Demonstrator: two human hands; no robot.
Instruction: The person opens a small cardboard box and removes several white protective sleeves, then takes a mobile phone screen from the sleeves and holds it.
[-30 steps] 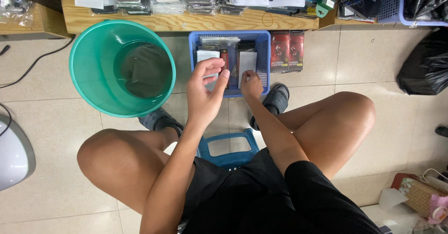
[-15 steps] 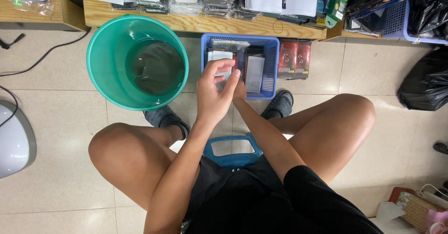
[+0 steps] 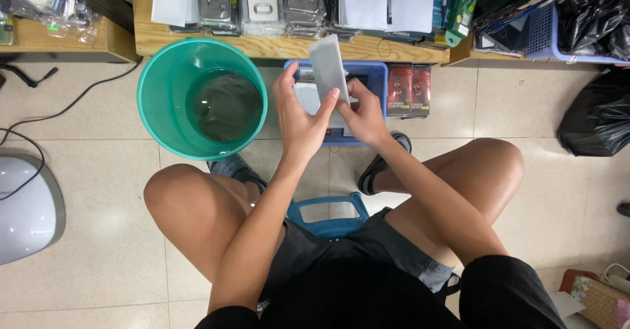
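Grey rounded appliance [image 3: 26,211] sitting at the left edge of the frame on pale floor tiles [image 3: 98,263], with a black cable [image 3: 39,122] trailing above it. Teal plastic bucket [image 3: 202,98] standing in the upper left of centre, dark lining showing inside. Left hand [image 3: 298,116] raised at upper centre, just right of the bucket, fingers and thumb closed on the lower end of a flat grey packet [image 3: 328,63], holding it upright and slightly tilted. Right hand [image 3: 362,114] touching the same packet from the right side, fingers curled and pinching at its lower edge. Blue plastic basket [image 3: 374,73] lying directly beneath both hands on the floor, holding more flat packets. Two red boxes [image 3: 408,89] standing just beside the basket on its right. Wooden shelf [image 3: 275,45] running across the top of the frame, stacked with packaged goods. Blue stool [image 3: 328,214] showing between bare knees at centre. Black plastic bag [image 3: 594,116] resting at the right edge.
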